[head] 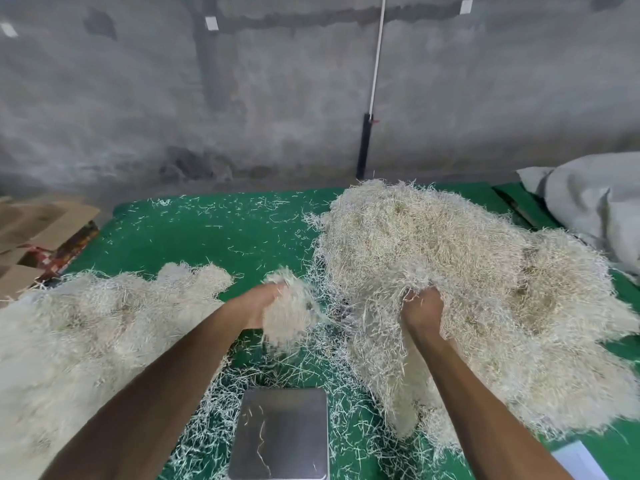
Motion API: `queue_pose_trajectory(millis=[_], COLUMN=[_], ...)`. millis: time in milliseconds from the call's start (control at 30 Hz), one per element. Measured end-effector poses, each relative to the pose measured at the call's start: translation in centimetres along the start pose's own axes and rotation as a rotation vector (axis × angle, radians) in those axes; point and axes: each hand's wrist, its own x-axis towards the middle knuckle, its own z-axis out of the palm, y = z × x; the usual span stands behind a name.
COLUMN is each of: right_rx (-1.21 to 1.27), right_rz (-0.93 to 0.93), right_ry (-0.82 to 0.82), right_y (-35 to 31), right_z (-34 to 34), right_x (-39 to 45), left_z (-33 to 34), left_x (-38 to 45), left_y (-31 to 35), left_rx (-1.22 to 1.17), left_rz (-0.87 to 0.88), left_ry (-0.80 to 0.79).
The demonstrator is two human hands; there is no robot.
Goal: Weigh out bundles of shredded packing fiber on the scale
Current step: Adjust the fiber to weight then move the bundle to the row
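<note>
- My left hand has its grip closed round a loose tuft of shredded fiber, held up above the green bench, beyond the scale.
- My right hand is pushed into the near edge of the big fiber heap on my right; the fingers are buried in the strands, so I cannot tell whether that grip is closed on a clump or only pressing in.
- The scale sits nearest me, between my forearms. Its steel pan carries only a few stray strands, no bundle.
- A second, flatter mass of fiber lies along my left. I judge this may be portions already weighed and set aside, but nothing in view confirms it.
- Loose strands are scattered over the bench around the scale and between the two masses.
- As I read it, I am gathering the next portion: the tuft in my left hand is small, and more is probably needed from the heap before it goes on the pan.
- Left to do: place the bundle on the pan, trim or add to reach the weight, and move it off. The right heap is large, so much of the job seems to remain.
- Flattened cardboard lies at the far left, a grey sack at the far right.
</note>
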Motion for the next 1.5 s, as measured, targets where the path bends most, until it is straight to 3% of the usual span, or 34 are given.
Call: queue_pose_trajectory(millis=[67,100,200,300,367,500,567,633,733,800,867,1033,1167,1200,1267,1367,1433,1500], right_rx=[-0.097,-0.164,-0.481,-0.664,-0.77,-1.016,-0.807,-0.503,-0.087,0.207,0.334,0.259,0.235,0.199,0.112,-0.062,-0.237,-0.231], right_rz=[-0.061,-0.075,-0.165,-0.178,-0.191,-0.234,-0.184,-0.108,-0.116,-0.027,0.067,0.068,0.013,-0.018,-0.119,-0.262,-0.238,-0.12], right_ry=[-0.121,-0.223,-0.532,-0.756,-0.745,-0.466,-0.465,-0.564,-0.632,-0.762,-0.922,-0.796,-0.563,-0.498,-0.449,-0.632,-0.812,-0.898], right_y=[0.2,0.0,-1.4,-4.2,-6.7,-11.7,-12.6,-12.3,-11.5,-10.9,-10.4,-8.1,-6.1,-5.8,-5.3,-3.6,-2.3,-1.3], right_z=[0.4,0.4,0.0,-0.9,-2.0,-4.8,-5.5,-4.9,-2.2,0.2,2.3,4.5,4.3,4.3,4.5,5.7,6.2,6.0], right_x=[-0.6,-1.0,-1.4,-2.1,-2.7,-5.1,-5.8,-7.1,-10.5,-13.6,-16.8,-20.8,-20.6,-20.6,-21.0,-22.6,-23.5,-23.5], left_z=[0.1,0.4,1.4,1.0,0.4,-1.5,-2.1,-2.2,-1.5,-1.0,0.1,0.3,-3.6,-4.3,-4.9,-4.4,-3.7,-3.2], left_x=[0.5,0.4,0.1,-0.8,-1.6,-3.3,-4.2,-4.9,-5.5,-5.9,-6.1,-7.7,-9.7,-9.8,-9.9,-10.4,-10.7,-10.7], left_y=[0.3,0.8,2.6,4.0,4.4,4.7,4.2,2.9,0.4,-1.8,-3.9,-9.6,-13.7,-14.8,-17.0,-20.1,-21.8,-23.4], left_rx=[-0.361,-0.348,-0.034,0.145,0.205,0.104,0.088,0.084,-0.049,-0.191,-0.318,-0.072,-0.455,-0.523,-0.498,-0.358,-0.299,-0.265], left_rz=[0.002,0.042,0.248,0.477,0.563,0.586,0.545,0.475,0.405,0.345,0.27,0.219,0.219,0.217,0.252,0.174,0.119,0.121], left_ry=[0.152,0.252,0.481,0.516,0.545,0.604,0.56,0.478,0.363,0.316,0.258,0.251,-0.145,-0.182,-0.093,0.107,0.098,0.077])
